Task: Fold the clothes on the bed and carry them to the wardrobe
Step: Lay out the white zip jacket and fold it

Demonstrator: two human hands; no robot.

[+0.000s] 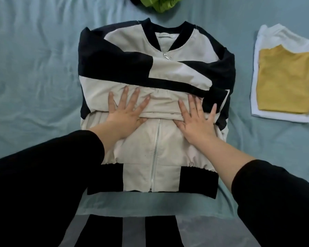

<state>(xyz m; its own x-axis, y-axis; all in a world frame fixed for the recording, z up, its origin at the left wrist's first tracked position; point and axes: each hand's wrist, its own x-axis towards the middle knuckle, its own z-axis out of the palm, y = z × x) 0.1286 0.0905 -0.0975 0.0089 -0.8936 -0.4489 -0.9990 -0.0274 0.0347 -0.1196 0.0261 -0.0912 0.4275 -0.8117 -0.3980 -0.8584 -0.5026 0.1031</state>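
On the bed [34, 72], covered in a pale blue-green sheet, a cream and navy zip-up jacket [155, 97] lies face up with both sleeves folded across its chest. A person in black sleeves presses the left hand [126, 111] and the right hand [197, 120] flat on the jacket's middle, one on each side of the zipper [155, 148], fingers spread open and gripping nothing. To the right, well apart from the jacket, a folded yellow garment [284, 79] rests on a folded white one [268, 34]. A crumpled green garment [161, 3] lies at the far edge.
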